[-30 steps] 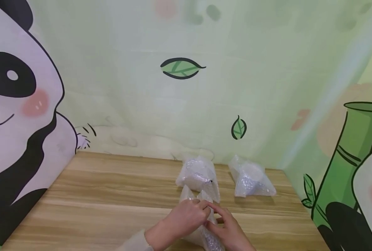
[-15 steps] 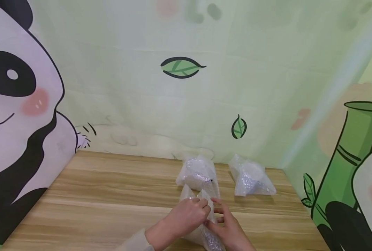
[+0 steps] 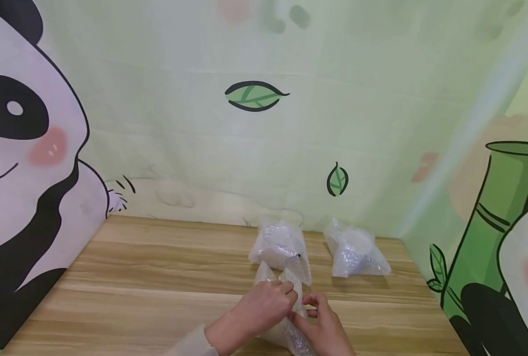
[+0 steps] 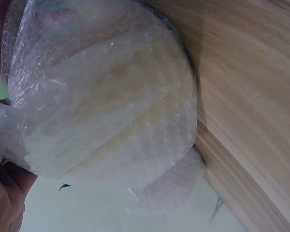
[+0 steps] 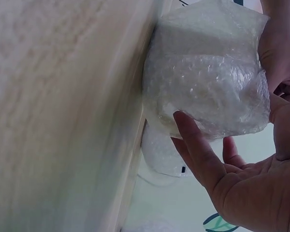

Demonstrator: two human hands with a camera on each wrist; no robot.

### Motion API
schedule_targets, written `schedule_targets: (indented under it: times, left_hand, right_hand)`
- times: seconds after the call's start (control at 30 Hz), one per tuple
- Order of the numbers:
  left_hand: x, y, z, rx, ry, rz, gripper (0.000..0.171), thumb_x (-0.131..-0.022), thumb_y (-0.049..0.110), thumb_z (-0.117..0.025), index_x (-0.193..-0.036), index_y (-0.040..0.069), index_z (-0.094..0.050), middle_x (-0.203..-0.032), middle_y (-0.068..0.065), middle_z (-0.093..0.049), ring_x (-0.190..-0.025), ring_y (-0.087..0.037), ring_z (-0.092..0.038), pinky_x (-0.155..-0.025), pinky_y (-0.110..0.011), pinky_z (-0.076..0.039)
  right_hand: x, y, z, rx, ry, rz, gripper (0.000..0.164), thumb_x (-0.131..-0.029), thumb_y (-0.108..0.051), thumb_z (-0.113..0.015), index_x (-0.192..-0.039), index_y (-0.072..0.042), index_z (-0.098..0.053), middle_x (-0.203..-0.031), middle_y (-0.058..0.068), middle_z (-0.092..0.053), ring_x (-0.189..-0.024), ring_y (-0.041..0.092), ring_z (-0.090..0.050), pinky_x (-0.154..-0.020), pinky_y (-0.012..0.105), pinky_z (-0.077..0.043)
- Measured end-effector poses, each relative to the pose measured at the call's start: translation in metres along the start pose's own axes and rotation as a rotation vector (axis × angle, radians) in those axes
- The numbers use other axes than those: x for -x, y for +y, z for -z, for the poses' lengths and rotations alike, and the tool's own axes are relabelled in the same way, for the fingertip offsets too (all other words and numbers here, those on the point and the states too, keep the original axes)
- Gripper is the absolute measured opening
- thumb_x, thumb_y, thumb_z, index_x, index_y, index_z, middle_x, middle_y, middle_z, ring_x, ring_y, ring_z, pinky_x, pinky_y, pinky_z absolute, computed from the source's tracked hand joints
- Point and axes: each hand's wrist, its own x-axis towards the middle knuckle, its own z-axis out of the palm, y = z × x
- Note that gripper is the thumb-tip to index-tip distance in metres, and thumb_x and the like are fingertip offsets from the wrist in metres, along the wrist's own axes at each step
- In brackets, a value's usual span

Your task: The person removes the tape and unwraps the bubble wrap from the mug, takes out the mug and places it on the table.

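- Left grip (image 3: pixel 270 302) first: its fingers are curled down and pinch gathered wrap on the bubble-wrapped package (image 5: pixel 203 92). I'd want that pinch on loose film only, clear of whatever sits inside.
- Next along, between my two grips, the package stands at the front of the table (image 3: pixel 157 277). Its contents show too cloudily to name, so I would treat them as breakable and handle it gently.
- Just behind it sits one wrapped bundle (image 3: pixel 279 244), close enough that I should work without nudging it.
- My right grip (image 3: pixel 323 321) touches the package's right side, thumb against the wrap; whether it truly clamps, I cannot tell. I judge it best used for steadying, with light, even pressure.
- Farthest right, another wrapped bundle (image 3: pixel 357 252) lies apart from my work, needing no care now.
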Motion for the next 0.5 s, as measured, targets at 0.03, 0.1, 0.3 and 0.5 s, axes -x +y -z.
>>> schedule_targets:
  times: [0.03,0.1,0.3,0.5]
  left_hand:
    - [0.0001,-0.0001,-0.0002,-0.003,0.001,-0.001,0.024,-0.076,0.045,-0.081,-0.081,0.024,-0.07,-0.078,0.012,-0.063,-0.065,-0.005,-0.06,-0.051,-0.019,-0.049]
    - [0.0003,-0.0001,-0.0006,-0.006,0.005,-0.001,0.024,-0.076,0.044,-0.081,-0.08,0.024,-0.07,-0.078,0.012,-0.062,-0.065,-0.004,-0.06,-0.051,-0.019,-0.049]
    - [0.0007,0.0,-0.0011,-0.004,0.003,0.0,0.023,-0.077,0.043,-0.081,-0.079,0.024,-0.069,-0.077,0.012,-0.062,-0.064,-0.005,-0.059,-0.051,-0.019,-0.048]
    - [0.0004,-0.0002,-0.0008,-0.009,0.005,-0.002,0.022,-0.078,0.042,-0.081,-0.079,0.023,-0.069,-0.077,0.012,-0.062,-0.064,-0.005,-0.059,-0.051,-0.019,-0.048]
  right_hand:
    - [-0.0003,0.0008,-0.0002,0.001,0.003,0.002,0.048,-0.089,-0.043,-0.08,-0.114,-0.012,-0.053,-0.137,0.019,-0.064,-0.112,0.032,-0.069,-0.083,0.041,-0.059]
    - [-0.0009,0.0017,0.0,-0.003,0.006,0.002,0.045,-0.089,-0.042,-0.08,-0.111,-0.013,-0.054,-0.135,0.016,-0.065,-0.111,0.031,-0.07,-0.081,0.039,-0.059]
    - [-0.0019,0.0025,0.0002,-0.018,0.003,-0.011,0.042,-0.087,-0.04,-0.082,-0.106,-0.014,-0.055,-0.129,0.012,-0.067,-0.11,0.029,-0.07,-0.079,0.034,-0.058]
    - [-0.0034,0.0039,0.0006,-0.048,-0.014,-0.012,0.043,-0.087,-0.038,-0.083,-0.103,-0.013,-0.051,-0.129,0.013,-0.067,-0.108,0.028,-0.068,-0.076,0.031,-0.056]
